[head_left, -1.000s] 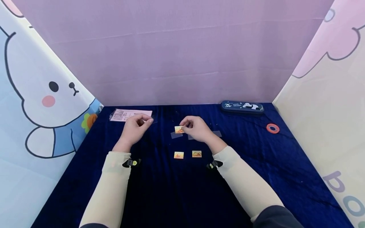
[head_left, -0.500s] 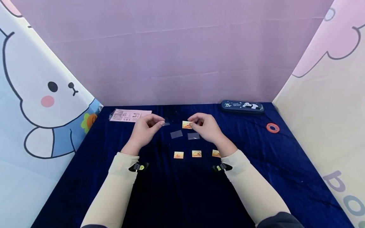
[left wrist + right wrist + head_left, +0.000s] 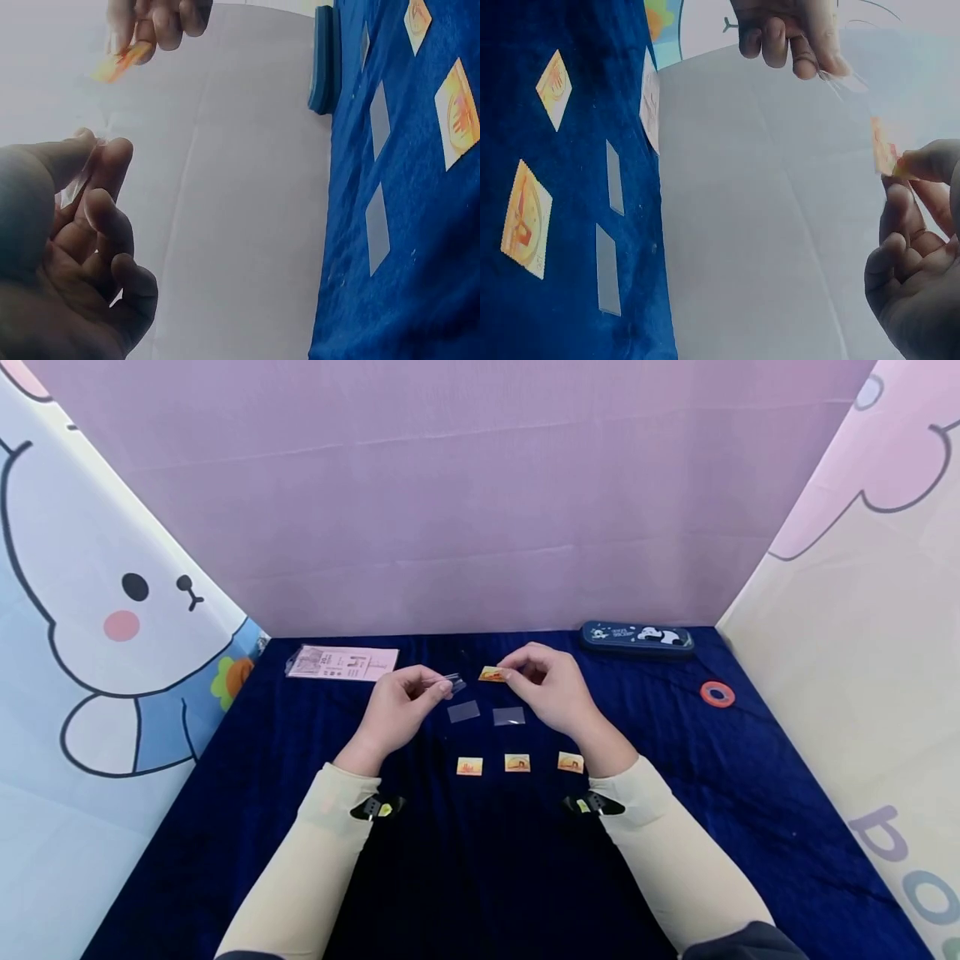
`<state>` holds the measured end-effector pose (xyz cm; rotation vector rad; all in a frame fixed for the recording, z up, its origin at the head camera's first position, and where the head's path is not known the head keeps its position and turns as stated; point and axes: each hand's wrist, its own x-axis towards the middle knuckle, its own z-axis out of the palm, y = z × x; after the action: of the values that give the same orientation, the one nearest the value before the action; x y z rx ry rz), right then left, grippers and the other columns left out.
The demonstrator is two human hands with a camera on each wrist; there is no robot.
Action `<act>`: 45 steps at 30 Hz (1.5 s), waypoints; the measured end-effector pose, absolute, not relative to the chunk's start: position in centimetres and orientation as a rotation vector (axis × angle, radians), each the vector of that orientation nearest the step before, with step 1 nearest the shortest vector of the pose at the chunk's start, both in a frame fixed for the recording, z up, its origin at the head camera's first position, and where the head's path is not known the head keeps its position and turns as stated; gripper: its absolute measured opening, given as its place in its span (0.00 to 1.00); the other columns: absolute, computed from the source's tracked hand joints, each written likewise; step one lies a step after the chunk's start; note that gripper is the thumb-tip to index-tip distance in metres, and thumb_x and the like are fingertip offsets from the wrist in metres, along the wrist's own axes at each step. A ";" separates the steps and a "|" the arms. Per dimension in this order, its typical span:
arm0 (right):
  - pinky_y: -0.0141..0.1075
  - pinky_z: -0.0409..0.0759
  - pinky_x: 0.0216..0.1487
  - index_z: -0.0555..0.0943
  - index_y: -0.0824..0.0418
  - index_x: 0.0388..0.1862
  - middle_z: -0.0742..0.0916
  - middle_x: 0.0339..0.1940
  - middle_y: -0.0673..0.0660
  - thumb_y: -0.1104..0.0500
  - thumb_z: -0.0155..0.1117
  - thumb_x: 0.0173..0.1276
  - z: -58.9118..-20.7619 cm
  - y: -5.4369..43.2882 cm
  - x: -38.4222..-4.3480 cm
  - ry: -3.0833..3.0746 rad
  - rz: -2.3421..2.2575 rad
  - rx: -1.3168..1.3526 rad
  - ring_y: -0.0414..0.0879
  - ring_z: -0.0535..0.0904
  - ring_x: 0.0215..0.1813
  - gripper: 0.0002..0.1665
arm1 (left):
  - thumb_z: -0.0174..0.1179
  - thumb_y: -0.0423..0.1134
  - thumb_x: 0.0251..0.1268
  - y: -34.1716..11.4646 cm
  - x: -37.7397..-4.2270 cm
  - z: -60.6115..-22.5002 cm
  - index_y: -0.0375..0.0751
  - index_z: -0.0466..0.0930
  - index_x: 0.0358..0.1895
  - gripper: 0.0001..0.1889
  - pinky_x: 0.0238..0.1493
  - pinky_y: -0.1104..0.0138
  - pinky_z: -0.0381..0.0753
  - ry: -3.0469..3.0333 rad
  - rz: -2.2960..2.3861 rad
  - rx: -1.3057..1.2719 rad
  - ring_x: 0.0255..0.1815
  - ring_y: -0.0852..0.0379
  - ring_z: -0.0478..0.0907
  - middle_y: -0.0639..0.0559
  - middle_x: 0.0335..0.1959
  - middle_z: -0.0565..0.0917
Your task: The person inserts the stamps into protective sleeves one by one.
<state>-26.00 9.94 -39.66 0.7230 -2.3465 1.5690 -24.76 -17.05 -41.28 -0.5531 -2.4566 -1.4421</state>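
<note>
My right hand point(image 3: 551, 693) pinches a yellow-orange postage stamp point(image 3: 491, 674) by its right edge, between thumb and fingertips. Facing it, my left hand point(image 3: 397, 714) pinches a small clear plastic sleeve point(image 3: 457, 682); in the right wrist view its edges look slightly parted. A narrow gap separates stamp and sleeve, both held above the table. Below them lie two flat clear sleeves, a left one point(image 3: 464, 712) and a right one point(image 3: 509, 717). Nearer me, three stamps sit in a row: left point(image 3: 470, 767), middle point(image 3: 517, 763) and right point(image 3: 570, 762), beside my right wrist.
A pink printed card in clear wrapping point(image 3: 341, 662) lies at the back left. At the back right are a dark blue pencil case point(image 3: 637, 641) and a red ring point(image 3: 717, 695). Fabric walls enclose the blue cloth point(image 3: 450, 860) on three sides.
My left hand has moved right with the clear sleeve, closing in on the stamp. My right hand has shifted right and slightly away from me with its stamp, uncovering the rightmost stamp on the table.
</note>
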 end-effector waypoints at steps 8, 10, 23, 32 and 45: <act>0.36 0.72 0.27 0.89 0.57 0.43 0.88 0.31 0.57 0.60 0.72 0.74 -39.6 9.4 -25.8 -2.308 1.642 0.731 0.54 0.75 0.27 0.03 | 0.69 0.43 0.73 -16.4 -24.6 -41.3 0.44 0.90 0.39 0.08 0.25 0.68 0.70 -2.447 -1.508 -0.599 0.24 0.56 0.74 0.53 0.33 0.90; 0.35 0.71 0.26 0.89 0.58 0.44 0.88 0.30 0.58 0.61 0.73 0.73 -39.6 9.3 -25.7 -2.295 1.643 0.731 0.55 0.75 0.27 0.04 | 0.69 0.44 0.73 -16.2 -24.6 -41.3 0.45 0.90 0.39 0.08 0.25 0.67 0.71 -2.466 -1.507 -0.603 0.24 0.56 0.75 0.54 0.33 0.90; 0.33 0.71 0.26 0.87 0.69 0.42 0.85 0.29 0.65 0.70 0.70 0.71 -37.3 8.6 -23.7 -2.276 1.699 0.745 0.60 0.75 0.27 0.03 | 0.68 0.43 0.74 -15.9 -24.7 -41.5 0.50 0.90 0.40 0.05 0.25 0.65 0.72 -2.526 -1.457 -0.604 0.24 0.54 0.75 0.56 0.32 0.89; 0.32 0.71 0.27 0.87 0.69 0.41 0.84 0.29 0.66 0.71 0.70 0.71 -37.0 8.4 -23.3 -2.295 1.711 0.734 0.61 0.74 0.27 0.03 | 0.69 0.44 0.73 -15.9 -24.6 -41.7 0.49 0.90 0.39 0.05 0.24 0.65 0.71 -2.532 -1.476 -0.605 0.24 0.53 0.74 0.51 0.32 0.89; 0.32 0.70 0.25 0.87 0.68 0.42 0.83 0.28 0.68 0.70 0.70 0.71 -37.2 8.3 -23.4 -2.314 1.718 0.733 0.63 0.74 0.27 0.03 | 0.69 0.43 0.74 -15.8 -24.7 -41.8 0.46 0.91 0.39 0.07 0.25 0.67 0.72 -2.507 -1.527 -0.610 0.25 0.54 0.78 0.54 0.32 0.89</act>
<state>-23.39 8.34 -37.23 0.7330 -2.3140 1.7181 -24.72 -15.81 -41.84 -0.6103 -2.5068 -1.5267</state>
